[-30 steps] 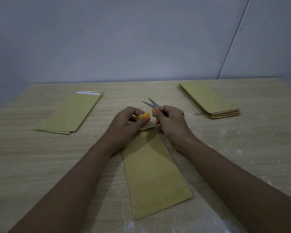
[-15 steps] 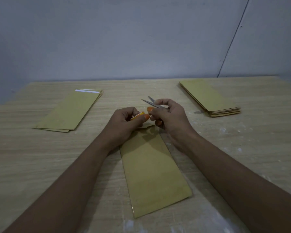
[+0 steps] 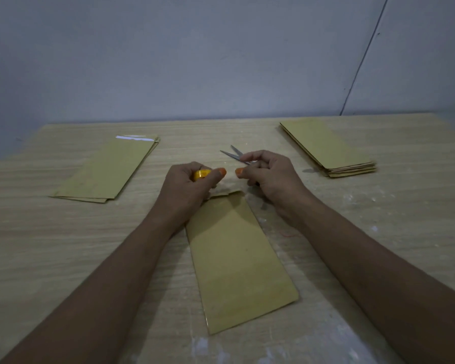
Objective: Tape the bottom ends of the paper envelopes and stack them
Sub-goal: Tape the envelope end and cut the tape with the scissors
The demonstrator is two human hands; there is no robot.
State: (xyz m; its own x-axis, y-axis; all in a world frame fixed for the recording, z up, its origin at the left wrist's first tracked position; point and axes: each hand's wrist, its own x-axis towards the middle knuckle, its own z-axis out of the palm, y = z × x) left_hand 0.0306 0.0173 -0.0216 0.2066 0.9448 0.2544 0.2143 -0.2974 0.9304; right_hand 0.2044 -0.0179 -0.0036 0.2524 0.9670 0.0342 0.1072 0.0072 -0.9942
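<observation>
Head view, left hand: the left hand (image 3: pixel 187 187) is sitting just left of frame centre, fingers curling round a yellow tape roll (image 3: pixel 201 174) that is peeking out between thumb and fingers.
Head view, right hand: the right hand (image 3: pixel 269 177) is sitting just right of centre, fingers curling round the scissors (image 3: pixel 234 154), whose parted blades are pointing toward the upper left; the thumb tip is facing the left thumb across a small gap.
Head view, tape strip: whether a strip is stretching between the thumbs, I cannot tell.
Head view, centre envelope: the envelope (image 3: pixel 237 258) is lying flat on the wooden table (image 3: pixel 63 245), running from centre to lower centre, its far end lying under the two hands.
Head view, left pile: a low pile of envelopes (image 3: pixel 108 170) is lying in the left middle, with a shiny clear band across its far end.
Head view, right stack: a thicker stack of envelopes (image 3: pixel 326 148) is resting in the right middle, well apart from the hands.
</observation>
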